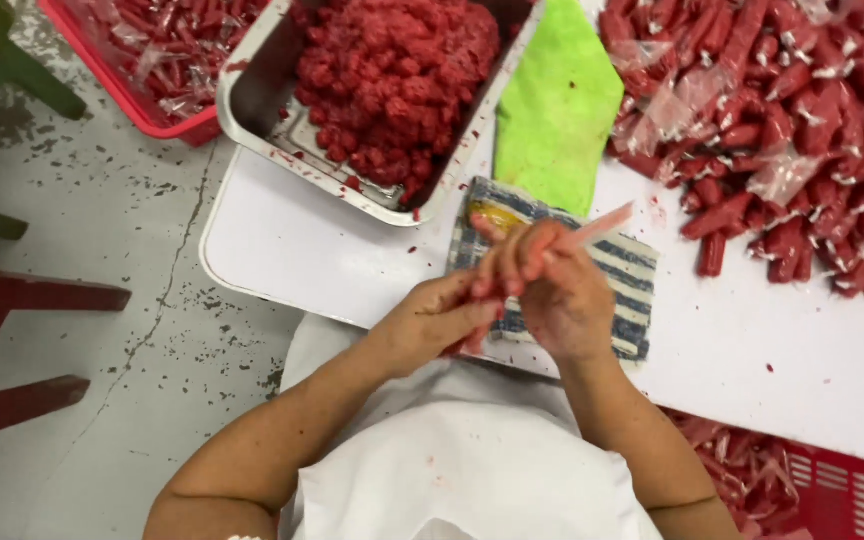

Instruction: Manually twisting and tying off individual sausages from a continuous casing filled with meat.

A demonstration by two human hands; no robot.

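My left hand (432, 315) and my right hand (552, 290) meet over a blue-and-white striped cloth (632, 275) at the near edge of a white table (332, 250). Together they grip a thin red roll in clear plastic wrap (597, 227), whose free end sticks out up and to the right past my right fingers. A metal tray (252, 95) of raw red minced meat (392, 70) stands just beyond my hands. A big heap of wrapped red rolls (782, 130) covers the table's far right.
A green cloth (557, 105) lies between the tray and the heap. A red plastic crate (142, 60) of wrapped rolls sits upper left; another red crate (832, 490) is lower right. Dark red wooden furniture legs (12, 340) stand on the grey floor at left.
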